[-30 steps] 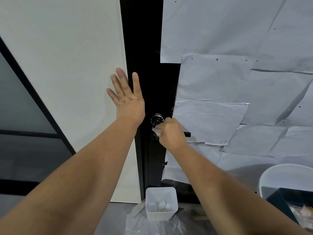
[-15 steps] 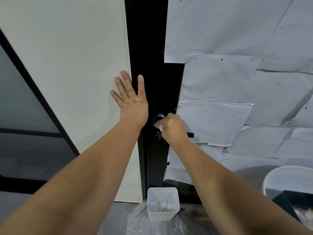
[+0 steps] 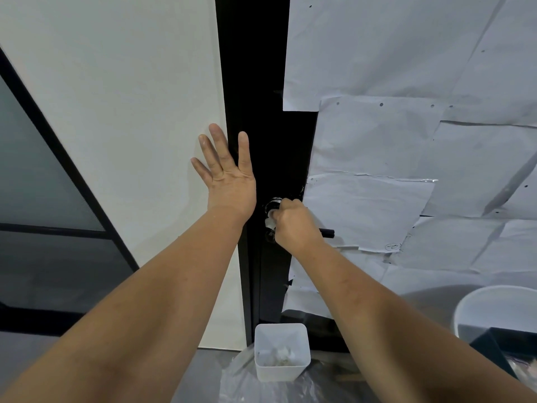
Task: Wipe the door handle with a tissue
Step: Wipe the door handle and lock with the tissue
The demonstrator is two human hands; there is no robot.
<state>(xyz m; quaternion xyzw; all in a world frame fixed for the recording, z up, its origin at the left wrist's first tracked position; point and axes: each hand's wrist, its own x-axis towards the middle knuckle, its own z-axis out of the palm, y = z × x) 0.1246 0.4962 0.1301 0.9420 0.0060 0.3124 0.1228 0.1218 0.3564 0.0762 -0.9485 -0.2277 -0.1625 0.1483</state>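
**Door handle under the tissue: wiping in progress**

The door handle [image 3: 327, 232] is a dark lever on the black door [image 3: 261, 112]. Only its free end shows, projecting to the right of the right hand [image 3: 295, 223]; the rest, with the shiny round base [image 3: 272, 202] at its left, is largely covered. The right hand is clenched around a white tissue [image 3: 270, 221], which bulges out at the thumb side and sits against the base end of the handle. The grip thus lies directly over the handle, the tissue between palm and metal. The left hand [image 3: 229, 175] is released, fingers straight and spread, palm flat across the door's edge and the pale wall [image 3: 130, 112] beside it, holding nothing.

Judged from this arrangement, the wiping stroke is under way at the base end; the exposed lever tip appears not yet reached. Below, on the floor, a white bin [image 3: 281, 351] holds crumpled white scraps.
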